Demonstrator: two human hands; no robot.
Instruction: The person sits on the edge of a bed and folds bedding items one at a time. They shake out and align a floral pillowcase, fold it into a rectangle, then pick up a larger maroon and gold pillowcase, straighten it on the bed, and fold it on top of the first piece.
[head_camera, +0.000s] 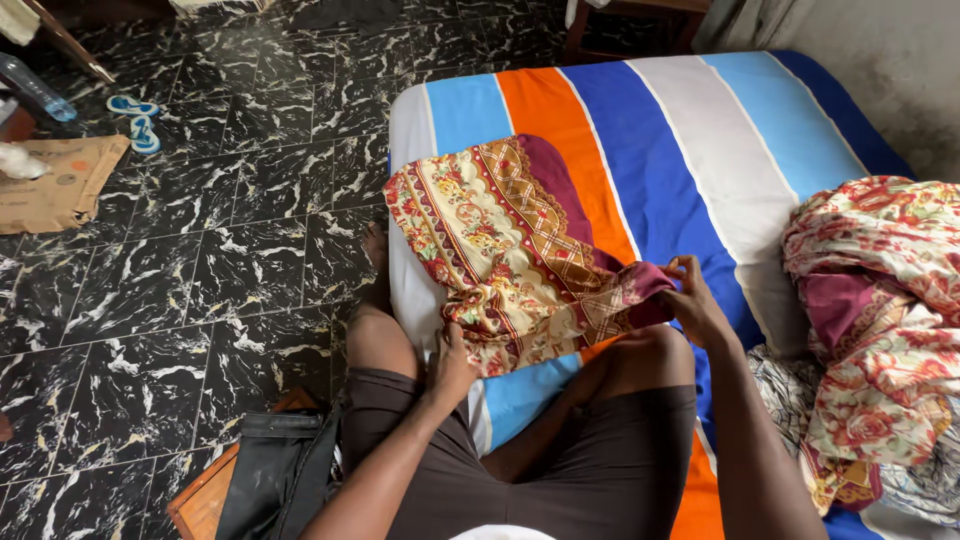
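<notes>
Bottle: a clear plastic bottle with a blue cap lies tilted at the far left edge; what it holds cannot be told.
Cardboard: a flattened brown cardboard piece with faint print lies on the black marbled floor, blue sandals just beyond it.
Bag: a dark bag rests on a wooden board beside the person's left leg.
Left hand: the left hand is closed, pinching the near lower edge of the patterned cloth.
Cloth: it lies folded on the striped bed, long axis running from the far left corner toward the near right corner.
Right hand: the right hand grips the cloth's maroon right corner.
Pile: crumpled floral bedding sits at the right.
</notes>
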